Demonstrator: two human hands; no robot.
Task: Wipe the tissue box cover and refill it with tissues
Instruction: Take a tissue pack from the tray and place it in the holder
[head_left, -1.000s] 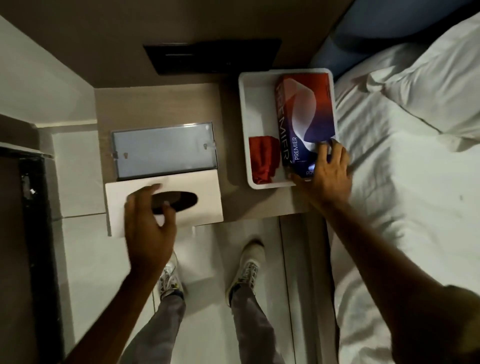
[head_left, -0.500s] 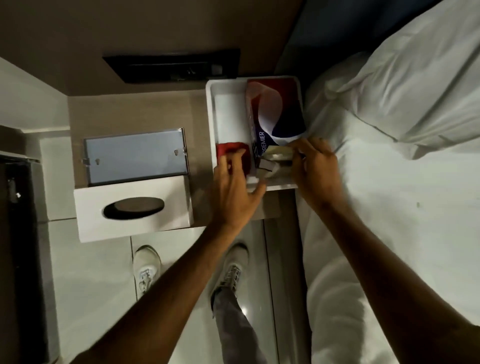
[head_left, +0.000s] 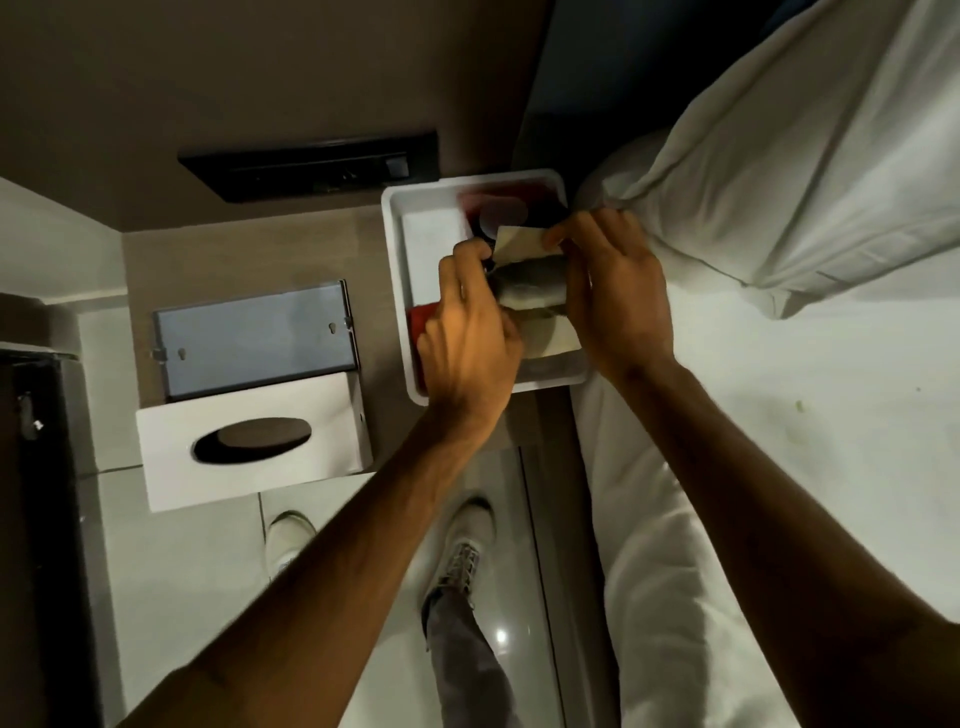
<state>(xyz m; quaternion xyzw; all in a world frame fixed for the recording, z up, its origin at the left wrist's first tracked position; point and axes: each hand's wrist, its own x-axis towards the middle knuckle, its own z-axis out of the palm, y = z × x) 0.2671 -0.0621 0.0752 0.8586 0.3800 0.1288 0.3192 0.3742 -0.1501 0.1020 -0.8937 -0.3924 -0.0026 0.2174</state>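
Two hands, one tray, one cover, one tissue pack, one red cloth. The left hand (head_left: 470, 332) and right hand (head_left: 615, 296) meet over the white tray (head_left: 397, 291) (rounded corners, smooth plastic), which sits at the right of the wood-grain desk (head_left: 249, 260), its right edge against the bed (head_left: 779, 441). Between the hands is the tissue pack (head_left: 530, 280), blurred, red at its far end; the fingers (head_left: 558, 234) of the right hand are pinched on a pale flap at the pack's top, and the left fingers are curled against its left side (whether they clamp it cannot be told). A red cloth (head_left: 418, 325) shows in the tray, mostly hidden under the left hand. The cover (head_left: 254, 441), a white rectangular box with one dark oval slot, lies at the desk's near-left edge, overhanging the pale tiled floor (head_left: 197, 571); a flat grey metal plate (head_left: 254, 332) with two keyhole slots adjoins it behind. A dark switch panel (head_left: 311, 166) is set in the brown wall. One white pillow (head_left: 805, 156) rests on the white sheet. Two shoes are visible below.
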